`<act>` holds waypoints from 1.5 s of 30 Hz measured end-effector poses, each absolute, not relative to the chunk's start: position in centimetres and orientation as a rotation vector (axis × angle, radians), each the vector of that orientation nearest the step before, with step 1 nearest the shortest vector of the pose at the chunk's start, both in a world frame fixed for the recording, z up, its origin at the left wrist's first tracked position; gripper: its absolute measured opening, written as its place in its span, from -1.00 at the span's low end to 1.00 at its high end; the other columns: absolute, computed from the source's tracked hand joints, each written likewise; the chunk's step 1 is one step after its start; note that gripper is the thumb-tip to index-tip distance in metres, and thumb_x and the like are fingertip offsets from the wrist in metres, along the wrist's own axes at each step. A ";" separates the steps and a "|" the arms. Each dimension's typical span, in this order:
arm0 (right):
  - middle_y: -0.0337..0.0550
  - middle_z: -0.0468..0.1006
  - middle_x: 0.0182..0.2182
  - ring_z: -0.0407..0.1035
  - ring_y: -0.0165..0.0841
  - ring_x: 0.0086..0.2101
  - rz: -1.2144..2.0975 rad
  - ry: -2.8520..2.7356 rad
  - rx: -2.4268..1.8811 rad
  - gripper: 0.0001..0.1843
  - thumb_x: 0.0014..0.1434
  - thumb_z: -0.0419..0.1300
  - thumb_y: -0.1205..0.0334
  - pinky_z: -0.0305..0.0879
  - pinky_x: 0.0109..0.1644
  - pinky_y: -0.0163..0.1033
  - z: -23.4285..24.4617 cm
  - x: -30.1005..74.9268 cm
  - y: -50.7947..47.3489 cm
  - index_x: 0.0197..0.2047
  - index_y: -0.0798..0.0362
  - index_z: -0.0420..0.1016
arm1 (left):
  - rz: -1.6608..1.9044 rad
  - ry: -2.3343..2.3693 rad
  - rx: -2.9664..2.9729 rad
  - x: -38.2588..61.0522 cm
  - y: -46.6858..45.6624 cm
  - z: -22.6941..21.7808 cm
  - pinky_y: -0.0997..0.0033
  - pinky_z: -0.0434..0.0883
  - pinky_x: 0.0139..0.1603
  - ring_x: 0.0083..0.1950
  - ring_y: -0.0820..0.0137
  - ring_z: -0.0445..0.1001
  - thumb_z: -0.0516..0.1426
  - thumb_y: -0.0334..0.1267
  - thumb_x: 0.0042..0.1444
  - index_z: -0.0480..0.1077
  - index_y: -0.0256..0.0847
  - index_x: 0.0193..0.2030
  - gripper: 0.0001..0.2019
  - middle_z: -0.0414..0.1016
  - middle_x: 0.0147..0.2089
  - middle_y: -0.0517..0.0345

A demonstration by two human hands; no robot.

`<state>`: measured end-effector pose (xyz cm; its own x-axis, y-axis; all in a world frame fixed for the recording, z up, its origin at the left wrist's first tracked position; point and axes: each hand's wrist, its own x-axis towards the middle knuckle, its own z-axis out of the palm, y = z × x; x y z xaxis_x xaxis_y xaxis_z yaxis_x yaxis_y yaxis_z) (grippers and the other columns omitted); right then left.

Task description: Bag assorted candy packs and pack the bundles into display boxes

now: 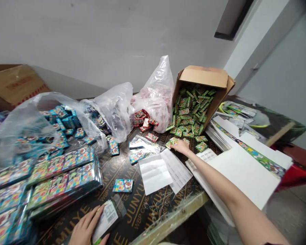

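Note:
At the table's front, my left hand (84,228) is closed on a clear plastic packet (108,216) with a white barcode label facing up. A bit of green shows under its fingers. My right hand (181,146) reaches far out and grips a small green printed box (171,143) by its end, just in front of the open carton (206,77). Many similar green boxes (191,112) spill from that carton. Between the hands lie a single blue printed box (122,185) and two white paper sheets (155,174).
Stacked wrapped multipacks (63,180) fill the left side. Behind them, plastic bags (117,109) hold blue, dark and red boxes (152,137). Large white card sheets (234,170) lie at right under my forearm. A brown carton (17,83) stands at back left.

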<state>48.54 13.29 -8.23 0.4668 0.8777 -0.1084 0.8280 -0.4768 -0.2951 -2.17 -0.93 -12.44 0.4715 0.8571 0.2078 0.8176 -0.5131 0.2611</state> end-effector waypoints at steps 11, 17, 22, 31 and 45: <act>-0.05 0.46 -0.18 0.35 -0.22 -0.20 0.501 -1.841 -1.723 -0.38 -0.04 0.19 -0.02 0.25 -0.13 -0.16 -1.9 38.7 4.6 0.05 0.11 0.25 | 0.763 1.620 2.180 2.8 -2.4 -7.3 -0.03 0.16 0.14 0.11 0.10 0.28 0.18 -0.06 -0.11 0.31 -0.14 0.07 -0.46 0.34 0.10 -0.03; -0.03 0.39 -0.05 0.26 -0.16 -0.04 0.602 -1.977 -1.279 -0.38 -0.08 0.25 0.16 0.20 0.03 -0.06 -3.3 28.1 -2.3 0.08 0.05 0.25 | 0.984 1.160 1.340 10.9 -3.9 -2.6 0.34 0.38 -0.15 -0.20 0.29 0.46 0.16 -0.12 -0.01 0.43 -0.29 -0.14 -0.66 0.52 -0.21 0.03; 0.05 0.30 0.05 0.20 -0.11 0.03 0.497 -1.942 -1.266 -0.28 -0.02 0.21 0.19 0.17 0.07 0.03 -4.0 22.4 -5.0 0.22 0.04 0.10 | 1.097 1.241 1.214 8.1 -5.5 -2.6 0.49 0.31 -0.38 -0.44 0.42 0.39 0.17 -0.14 -0.04 0.48 -0.34 -0.39 -0.75 0.47 -0.47 0.17; -0.09 0.49 -0.10 0.40 -0.22 -0.13 1.022 -1.622 -1.213 -0.60 0.21 -0.03 0.12 0.34 -0.06 -0.15 -4.6 18.7 -8.6 0.08 0.05 0.32 | 1.068 1.064 1.036 4.0 -7.8 -2.8 0.49 0.31 -0.33 -0.36 0.45 0.37 0.20 -0.07 -0.08 0.46 -0.28 -0.16 -0.62 0.49 -0.26 0.08; -0.02 0.21 0.08 0.13 -0.13 0.09 0.825 -2.168 -0.989 -0.24 -0.15 0.30 0.15 0.12 0.15 -0.05 -3.5 18.8 -7.6 0.15 -0.04 0.19 | 0.724 0.972 0.846 0.6 -6.7 -4.8 0.53 0.18 -0.54 -0.61 0.54 0.23 0.26 -0.01 -0.21 0.45 -0.36 -0.52 -0.64 0.38 -0.60 0.18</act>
